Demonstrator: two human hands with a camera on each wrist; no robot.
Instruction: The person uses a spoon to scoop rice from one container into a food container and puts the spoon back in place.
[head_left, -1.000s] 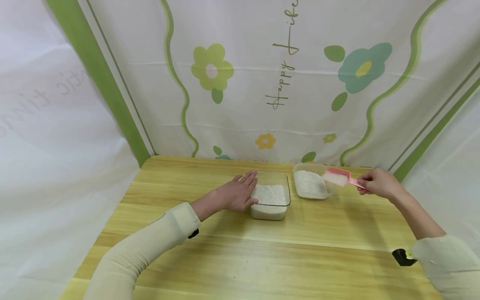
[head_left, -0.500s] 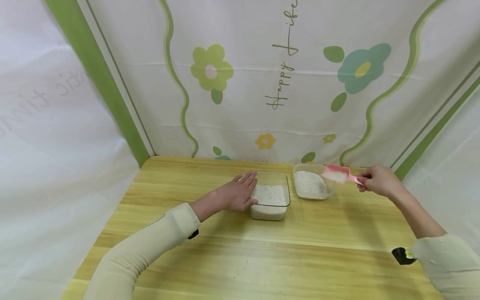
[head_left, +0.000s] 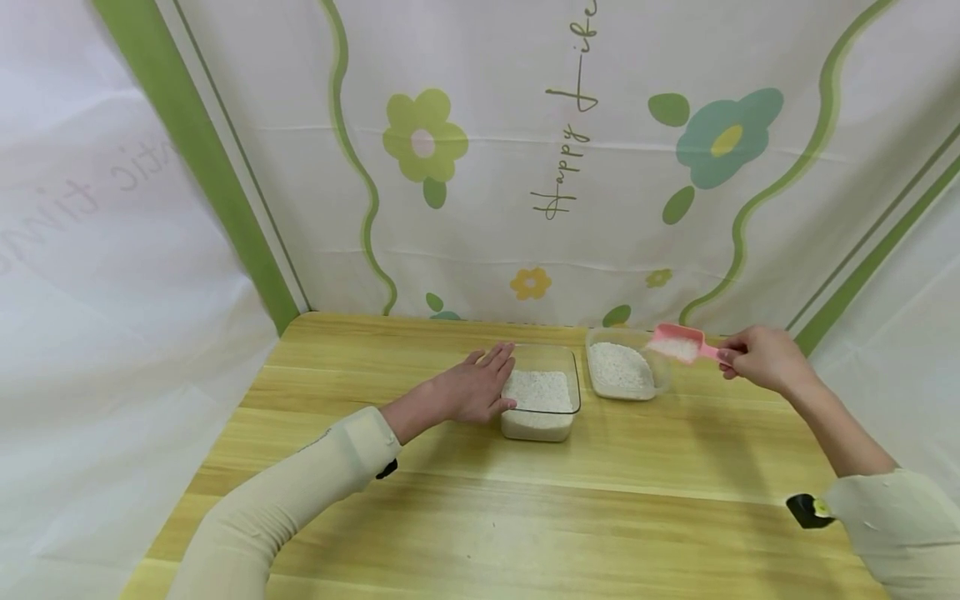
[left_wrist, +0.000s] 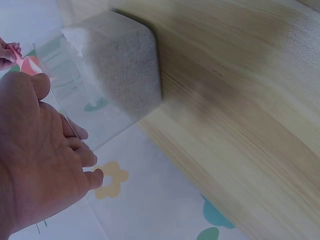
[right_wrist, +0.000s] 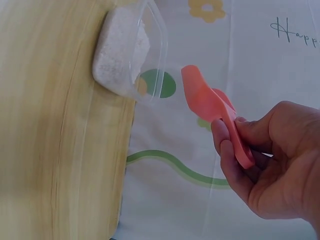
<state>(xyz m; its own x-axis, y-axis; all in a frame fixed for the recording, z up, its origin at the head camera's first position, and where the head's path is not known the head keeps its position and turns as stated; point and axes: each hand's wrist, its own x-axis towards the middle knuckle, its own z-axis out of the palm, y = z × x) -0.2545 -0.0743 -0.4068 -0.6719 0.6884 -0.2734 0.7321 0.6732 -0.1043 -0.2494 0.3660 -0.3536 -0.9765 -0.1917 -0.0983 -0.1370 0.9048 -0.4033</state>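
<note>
My right hand (head_left: pixel 767 360) pinches the handle of a pink scoop (head_left: pixel 678 342) between thumb and fingers. White grains lie in the scoop's bowl, which is held above the right rim of a clear plastic container (head_left: pixel 621 371) partly filled with white granules. To its left stands a clear glass container (head_left: pixel 538 404) with a dark rim, roughly half full of similar granules. My left hand (head_left: pixel 480 387) rests at the glass container's left rim with its fingers extended. In the left wrist view, those fingertips (left_wrist: pixel 89 159) overlap the container's upper edge.
Both containers stand near the back of a wooden table (head_left: pixel 480 525). A white curtain (head_left: pixel 487 217) with printed flowers hangs right behind the table's back edge, and white sheets flank both sides.
The right hand has raised the scoop slightly and shifted it a little to the right. The left hand and both containers have stayed in place.
</note>
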